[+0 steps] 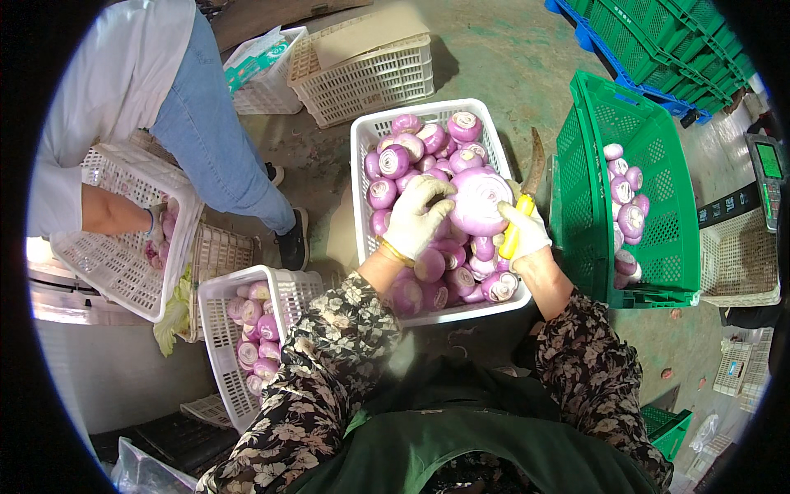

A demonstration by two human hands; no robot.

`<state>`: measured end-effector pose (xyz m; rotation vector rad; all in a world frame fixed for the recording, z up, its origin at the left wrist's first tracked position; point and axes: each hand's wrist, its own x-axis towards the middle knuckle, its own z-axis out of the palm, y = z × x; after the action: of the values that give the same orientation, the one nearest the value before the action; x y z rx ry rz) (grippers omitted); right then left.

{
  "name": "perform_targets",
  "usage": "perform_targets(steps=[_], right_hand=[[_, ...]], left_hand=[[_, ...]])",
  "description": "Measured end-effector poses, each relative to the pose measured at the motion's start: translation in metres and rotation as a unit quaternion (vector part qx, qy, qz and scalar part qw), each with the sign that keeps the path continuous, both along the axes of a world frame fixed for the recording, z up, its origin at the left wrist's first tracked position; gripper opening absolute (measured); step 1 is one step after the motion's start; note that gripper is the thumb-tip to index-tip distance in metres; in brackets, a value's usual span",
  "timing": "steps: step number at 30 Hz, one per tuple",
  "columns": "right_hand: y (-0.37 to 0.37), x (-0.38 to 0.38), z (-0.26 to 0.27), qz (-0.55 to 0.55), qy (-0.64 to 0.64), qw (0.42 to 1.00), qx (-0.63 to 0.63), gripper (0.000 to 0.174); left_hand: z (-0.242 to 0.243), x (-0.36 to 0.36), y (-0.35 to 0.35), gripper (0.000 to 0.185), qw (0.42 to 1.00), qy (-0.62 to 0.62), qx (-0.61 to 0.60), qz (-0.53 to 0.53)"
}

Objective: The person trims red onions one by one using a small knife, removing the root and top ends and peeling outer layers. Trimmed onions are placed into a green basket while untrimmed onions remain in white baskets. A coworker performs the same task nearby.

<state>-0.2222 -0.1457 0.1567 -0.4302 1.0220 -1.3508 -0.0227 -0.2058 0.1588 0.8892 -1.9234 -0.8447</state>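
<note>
A large peeled red onion is held up between my gloved hands, above a white plastic crate full of red onions. My left hand has its fingertips at the onion's left edge, with a yellow band at the wrist. My right hand grips the yellow handle of a knife with a curved, stained blade pointing up and away; its thumb rests on the onion's right side. The fingers behind the onion are hidden.
Right stands a green crate holding onions, beside a digital scale. Another white onion crate is at lower left. A co-worker reaches into a tilted crate at left. Stacked green crates stand beyond.
</note>
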Motion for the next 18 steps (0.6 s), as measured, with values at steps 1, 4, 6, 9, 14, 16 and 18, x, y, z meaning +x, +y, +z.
perform_targets(steps=[1,4,6,9,14,16,18], right_hand=[[0.0,0.0,0.0,-0.006,0.004,1.0,0.004,0.061],[-0.001,0.001,-0.001,-0.02,0.015,1.0,0.011,0.062],[-0.002,0.002,0.0,-0.018,0.019,1.0,-0.003,0.061],[-0.001,0.002,0.001,-0.027,0.003,0.999,0.033,0.055],[0.002,0.0,-0.003,0.0,0.001,1.0,0.021,0.059],[0.001,-0.003,-0.004,0.0,0.0,1.0,0.013,0.062],[-0.001,-0.006,-0.005,-0.018,-0.019,1.0,-0.005,0.062]], left_hand=[[0.0,0.001,0.0,0.022,1.0,-0.005,0.005,-0.011],[0.0,0.0,0.001,0.021,0.999,0.012,0.035,-0.007],[-0.001,-0.001,0.003,0.015,0.996,0.059,0.064,0.027],[-0.003,-0.002,0.004,0.01,0.999,0.045,0.015,0.021],[-0.011,0.004,-0.002,0.01,0.998,0.056,0.017,0.002],[-0.013,0.005,-0.004,0.008,0.986,0.123,0.114,-0.009],[-0.011,0.006,-0.003,0.005,0.901,0.312,0.302,-0.001]])
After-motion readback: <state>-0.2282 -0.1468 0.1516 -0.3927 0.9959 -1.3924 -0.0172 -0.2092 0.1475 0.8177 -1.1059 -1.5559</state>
